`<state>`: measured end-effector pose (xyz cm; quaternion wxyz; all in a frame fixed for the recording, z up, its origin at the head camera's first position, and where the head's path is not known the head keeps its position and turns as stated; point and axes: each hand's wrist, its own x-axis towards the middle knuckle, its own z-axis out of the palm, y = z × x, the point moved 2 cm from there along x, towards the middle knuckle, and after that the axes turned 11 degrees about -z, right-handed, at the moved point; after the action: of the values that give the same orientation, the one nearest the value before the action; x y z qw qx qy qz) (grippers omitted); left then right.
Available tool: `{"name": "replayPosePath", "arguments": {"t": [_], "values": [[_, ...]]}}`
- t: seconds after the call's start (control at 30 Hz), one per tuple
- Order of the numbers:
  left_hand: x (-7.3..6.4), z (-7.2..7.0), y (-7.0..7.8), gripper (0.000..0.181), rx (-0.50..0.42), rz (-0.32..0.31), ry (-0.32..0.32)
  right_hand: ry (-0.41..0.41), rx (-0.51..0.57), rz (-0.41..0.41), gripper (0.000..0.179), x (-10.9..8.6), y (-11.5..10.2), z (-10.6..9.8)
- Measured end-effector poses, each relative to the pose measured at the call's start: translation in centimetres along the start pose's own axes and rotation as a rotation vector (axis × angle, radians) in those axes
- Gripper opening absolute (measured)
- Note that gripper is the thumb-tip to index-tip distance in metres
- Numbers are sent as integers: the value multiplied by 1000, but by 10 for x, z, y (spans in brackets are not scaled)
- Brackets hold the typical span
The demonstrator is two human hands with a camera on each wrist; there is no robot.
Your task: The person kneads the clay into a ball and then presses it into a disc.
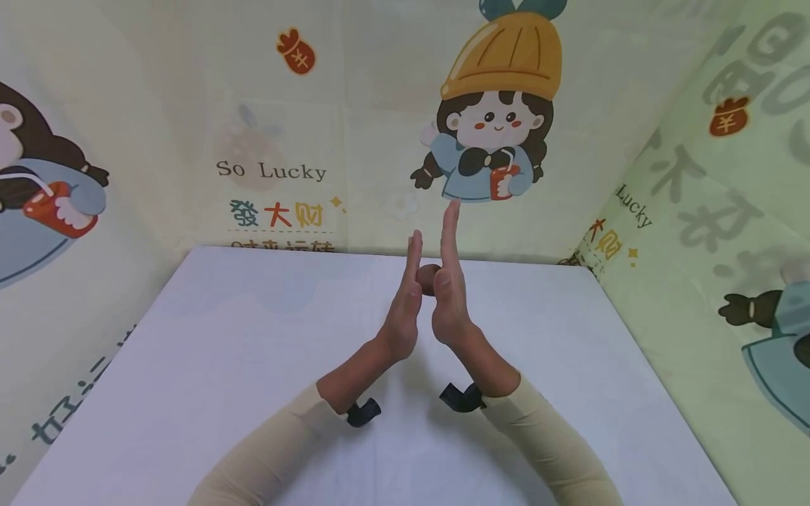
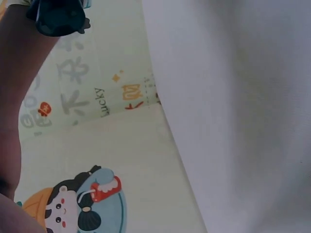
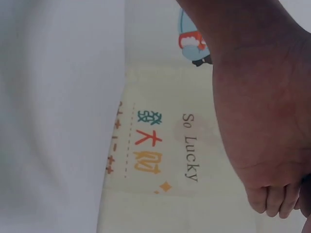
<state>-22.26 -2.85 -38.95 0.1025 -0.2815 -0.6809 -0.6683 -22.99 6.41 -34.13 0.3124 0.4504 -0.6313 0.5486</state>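
A small round brown ball [image 1: 429, 280] is held between my two hands, above the table's far part. My left hand [image 1: 403, 306] stands upright with straight fingers, its inner side against the ball. Facing it, my right hand [image 1: 451, 295] also points upward with straight fingers and presses from the other side. The thumbs lie along the near side, and the right one partly covers the ball. In the right wrist view, a palm [image 3: 265, 111] fills the right side and a dark piece of the ball shows at the edge. The left wrist view shows only skin at its left edge.
A white-covered table [image 1: 253, 351] lies below the hands. Behind and beside it hang pale cloth walls [image 1: 380, 91] printed with cartoon figures and lettering. Dark straps [image 1: 462, 398] sit on both wrists, below light sleeves [image 1: 272, 450].
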Motion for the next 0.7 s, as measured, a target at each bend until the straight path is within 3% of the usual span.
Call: {"name": "replayPosePath", "arguments": {"t": [0.37,0.7], "values": [[-4,4,14,84,-32,60,18,-8,29,27,101,-4,7,-2],[-2,1,27,85,-44,90,55,-17,145,57,96,-11,17,2]]}}
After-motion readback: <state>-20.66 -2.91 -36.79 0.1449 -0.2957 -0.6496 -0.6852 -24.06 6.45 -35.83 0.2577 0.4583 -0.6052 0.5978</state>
